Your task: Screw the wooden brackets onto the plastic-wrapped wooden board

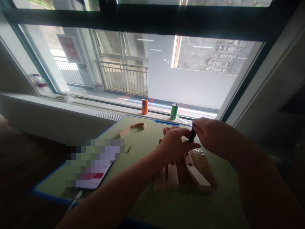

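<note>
My left hand (175,143) is closed over the top of a stack of pale wooden pieces (183,173) lying on the green mat (143,149). My right hand (214,135) is closed round a small dark-handled tool (192,134), held upright between the two hands above the wood. The tool's tip is hidden behind my left hand. One wooden piece, angled to the right, carries small metal fittings (202,159).
A curved wooden piece (132,128) lies at the mat's far left; a small dark bit (128,149) lies nearer. A blurred phone with a cable (95,173) rests at the mat's left edge. An orange can (145,106) and a green can (174,111) stand on the window sill.
</note>
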Demonstrator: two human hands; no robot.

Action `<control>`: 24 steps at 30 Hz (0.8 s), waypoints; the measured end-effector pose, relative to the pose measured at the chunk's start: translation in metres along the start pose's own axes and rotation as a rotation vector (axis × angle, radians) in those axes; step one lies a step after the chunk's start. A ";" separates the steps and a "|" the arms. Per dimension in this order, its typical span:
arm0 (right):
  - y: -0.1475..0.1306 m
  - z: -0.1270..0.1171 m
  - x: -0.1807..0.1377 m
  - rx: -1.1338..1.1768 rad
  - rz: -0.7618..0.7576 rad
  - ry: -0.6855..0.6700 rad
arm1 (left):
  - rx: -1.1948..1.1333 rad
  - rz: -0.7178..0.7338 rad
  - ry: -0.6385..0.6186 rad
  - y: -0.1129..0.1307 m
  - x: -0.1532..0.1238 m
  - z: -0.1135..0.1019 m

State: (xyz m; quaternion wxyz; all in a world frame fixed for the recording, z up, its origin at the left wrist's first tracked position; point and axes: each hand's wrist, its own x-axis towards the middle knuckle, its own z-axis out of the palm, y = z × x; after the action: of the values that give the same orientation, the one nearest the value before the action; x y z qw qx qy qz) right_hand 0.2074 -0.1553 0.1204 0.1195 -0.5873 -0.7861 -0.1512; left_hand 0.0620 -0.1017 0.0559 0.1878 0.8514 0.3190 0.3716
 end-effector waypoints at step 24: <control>-0.013 -0.009 -0.005 -0.041 0.015 -0.060 | -0.109 0.139 -0.260 -0.009 0.002 -0.007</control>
State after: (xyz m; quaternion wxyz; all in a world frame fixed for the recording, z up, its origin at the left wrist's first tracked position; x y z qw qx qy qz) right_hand 0.1963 -0.1666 0.1260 0.0849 -0.5999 -0.7815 -0.1488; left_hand 0.0542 -0.0934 0.0564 0.2474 0.9009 0.2117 0.2870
